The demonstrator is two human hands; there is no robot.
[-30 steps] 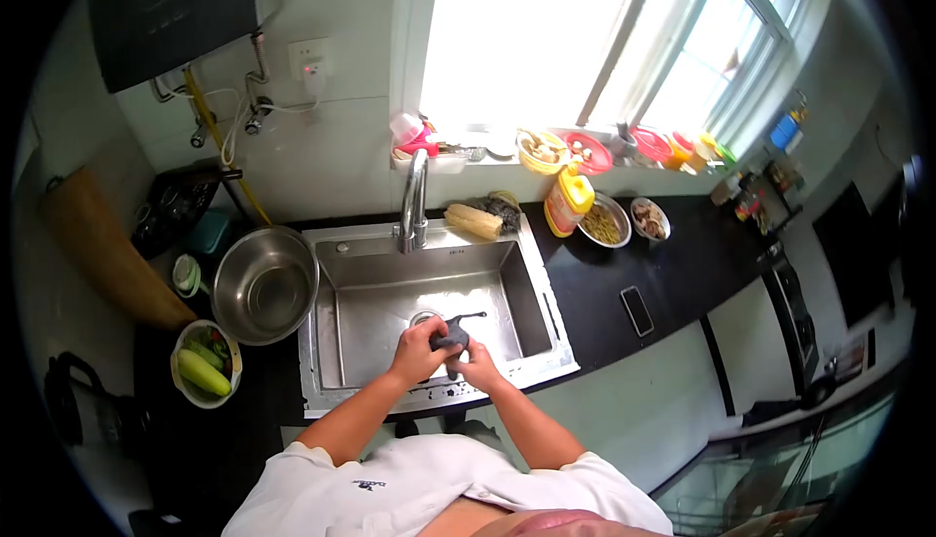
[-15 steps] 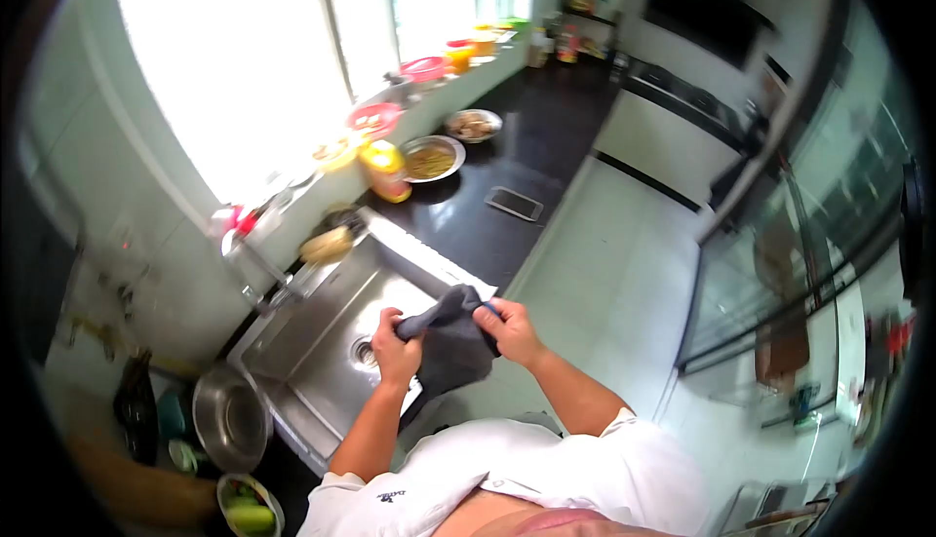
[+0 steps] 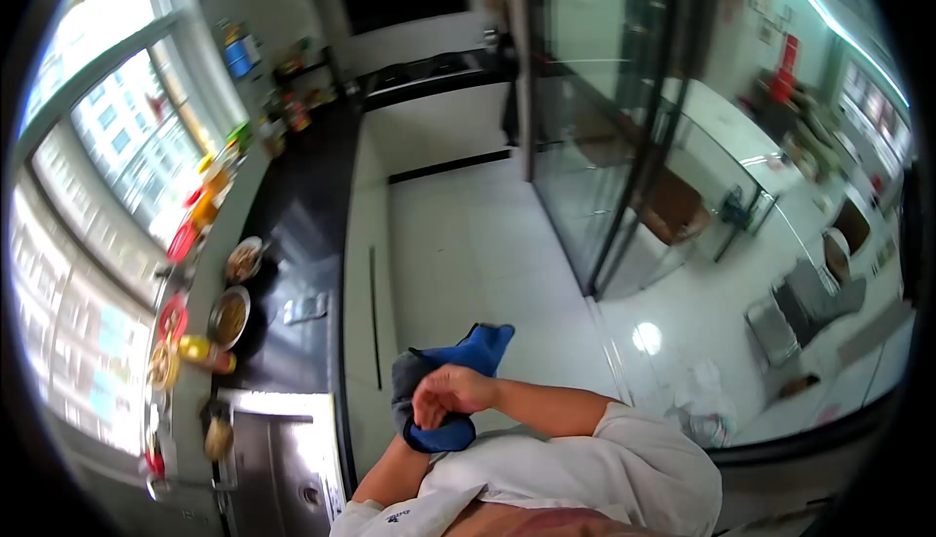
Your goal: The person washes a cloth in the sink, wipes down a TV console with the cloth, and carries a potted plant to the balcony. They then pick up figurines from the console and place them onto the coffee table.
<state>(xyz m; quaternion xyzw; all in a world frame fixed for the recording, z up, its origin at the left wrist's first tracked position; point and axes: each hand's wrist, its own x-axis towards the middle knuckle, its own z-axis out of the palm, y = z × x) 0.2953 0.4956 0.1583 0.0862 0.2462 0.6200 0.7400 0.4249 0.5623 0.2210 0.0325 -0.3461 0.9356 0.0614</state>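
A grey and blue cloth (image 3: 468, 354) is bunched in front of my chest, to the right of the sink. It covers my left hand, so those fingers are hidden; only the forearm (image 3: 398, 469) shows below it. My right hand (image 3: 453, 396) lies over the cloth with its fingers curled against it. One blue end of the cloth sticks out to the upper right, and another blue fold hangs beneath my right hand.
At lower left is the steel sink (image 3: 263, 469). The dark counter (image 3: 292, 352) holds two bowls of food (image 3: 230, 318), a phone (image 3: 305, 308) and a yellow bottle (image 3: 207, 354). A glass sliding door (image 3: 604, 147) stands to the right, with a brown chair (image 3: 673, 208) beyond.
My view has swung to the right, away from the sink. The cloth, earlier stretched between both hands, is now bunched over my left hand, its blue side showing, with my right hand across it.
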